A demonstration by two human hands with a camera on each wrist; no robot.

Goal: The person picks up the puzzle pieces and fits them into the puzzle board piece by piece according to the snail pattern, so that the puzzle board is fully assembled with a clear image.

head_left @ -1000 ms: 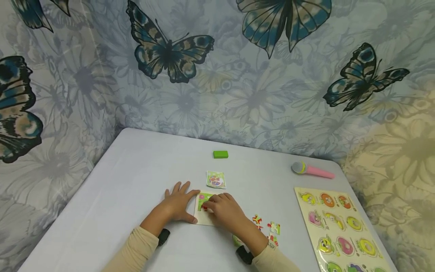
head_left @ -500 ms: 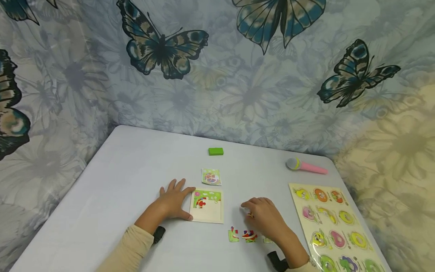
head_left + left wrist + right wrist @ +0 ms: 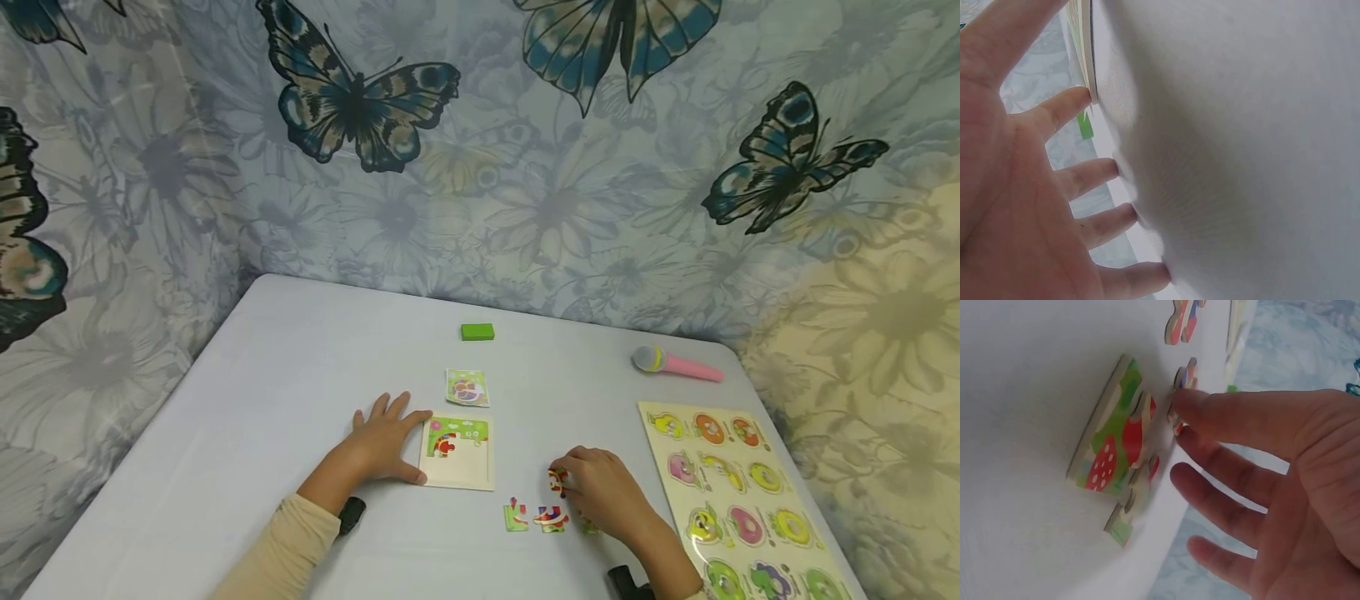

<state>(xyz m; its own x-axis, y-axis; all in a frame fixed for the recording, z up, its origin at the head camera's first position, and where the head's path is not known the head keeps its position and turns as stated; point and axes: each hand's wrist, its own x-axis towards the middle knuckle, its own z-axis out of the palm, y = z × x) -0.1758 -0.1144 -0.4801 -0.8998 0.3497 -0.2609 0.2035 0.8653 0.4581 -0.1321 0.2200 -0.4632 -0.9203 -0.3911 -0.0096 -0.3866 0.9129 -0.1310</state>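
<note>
My left hand (image 3: 382, 446) lies spread on the table, its thumb and index fingertips at the left edge of a small wooden puzzle board (image 3: 468, 473). Green picture pieces fill the board's top, with a red piece (image 3: 444, 447) below them at the left. Right of the board, my right hand (image 3: 609, 492) pinches a red-and-blue jigsaw piece (image 3: 557, 479) between thumb and index finger; the other fingers are loosely bent in the right wrist view. Loose on the table below lie a green-and-white piece (image 3: 515, 516), a red-and-blue piece (image 3: 551, 520) and another piece (image 3: 588, 525) partly hidden by the hand.
A small picture card (image 3: 467, 388) lies behind the board, and a green block (image 3: 477, 332) farther back. At the right are a pink toy microphone (image 3: 682, 365) and a large fruit-picture board (image 3: 742, 479). A patterned wall (image 3: 547, 225) rises behind the white table (image 3: 330, 342).
My right hand has left the board, uncovering the red piece there, and moved right to the loose pieces, where it has taken hold of one. The left hand keeps its place at the board's edge.
</note>
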